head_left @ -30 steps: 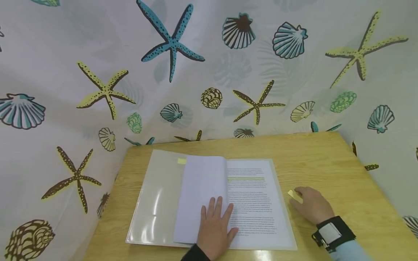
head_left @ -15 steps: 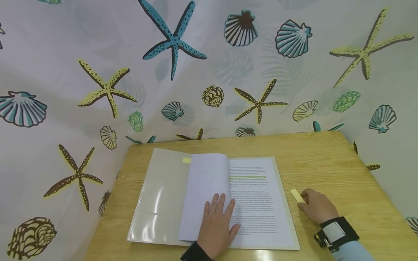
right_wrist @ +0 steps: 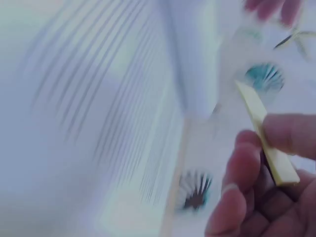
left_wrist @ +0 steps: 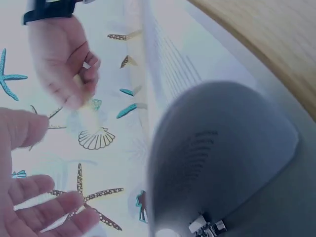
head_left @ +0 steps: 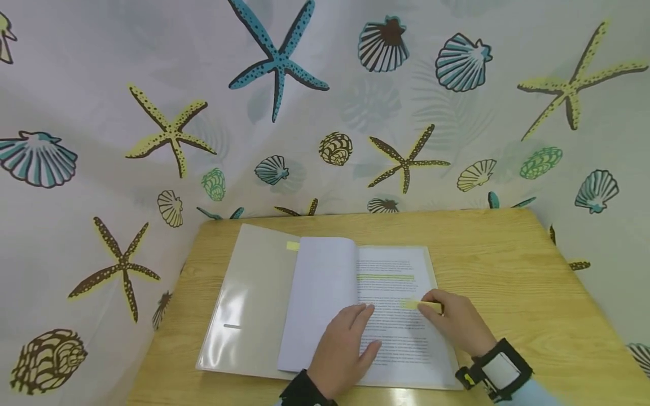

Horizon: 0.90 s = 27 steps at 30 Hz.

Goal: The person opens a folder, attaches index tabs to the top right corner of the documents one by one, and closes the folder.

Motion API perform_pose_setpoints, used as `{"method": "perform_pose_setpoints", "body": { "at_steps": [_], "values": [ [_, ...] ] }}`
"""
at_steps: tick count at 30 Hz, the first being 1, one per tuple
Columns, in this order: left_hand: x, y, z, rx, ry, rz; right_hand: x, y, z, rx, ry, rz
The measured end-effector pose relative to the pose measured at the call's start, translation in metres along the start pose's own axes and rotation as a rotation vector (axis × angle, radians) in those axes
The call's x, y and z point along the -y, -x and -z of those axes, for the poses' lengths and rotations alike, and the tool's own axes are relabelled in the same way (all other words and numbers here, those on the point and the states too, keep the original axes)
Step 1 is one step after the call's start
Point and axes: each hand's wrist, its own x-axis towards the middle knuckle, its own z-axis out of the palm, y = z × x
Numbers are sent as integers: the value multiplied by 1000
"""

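A clear-covered booklet (head_left: 254, 316) lies open, its white turned sheet (head_left: 325, 293) curving up at the fold beside a printed page (head_left: 388, 338) with a yellow-green highlighted line. My right hand (head_left: 459, 324) is over the right part of that page, pinching a narrow yellow pad of sticky notes (right_wrist: 269, 140) between thumb and fingers. In the head view a pale yellow strip (head_left: 410, 304) shows just left of the fingertips. Close over the fold and the page's left part is my left hand (head_left: 342, 349), tilted on its side, fingers loosely extended, holding nothing.
Another yellow sticky tab (head_left: 293, 246) shows near the top of the booklet's left cover. Wooden table surface (head_left: 513, 270) extends to the right of the booklet. A cloth (head_left: 299, 113) printed with shells and starfish hangs behind and at the sides.
My right hand has moved left from the bare table to over the printed page, bringing the yellow pad. My left hand has turned from palm-down on the turned sheet to tilted on its side.
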Motion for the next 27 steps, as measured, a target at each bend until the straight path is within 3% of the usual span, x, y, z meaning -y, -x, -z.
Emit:
{"method": "perform_pose_setpoints", "body": {
  "at_steps": [6,10,19,27],
  "values": [
    [-4,5,7,-44,36,-112,44,14,-21,223,-270,219],
    [-2,10,10,-97,41,-160,50,20,-26,295,-379,225],
    [-1,13,12,-100,46,-150,46,21,-26,319,-452,179],
    [-3,11,13,-105,70,-139,49,22,-29,257,-454,174]
  ]
}}
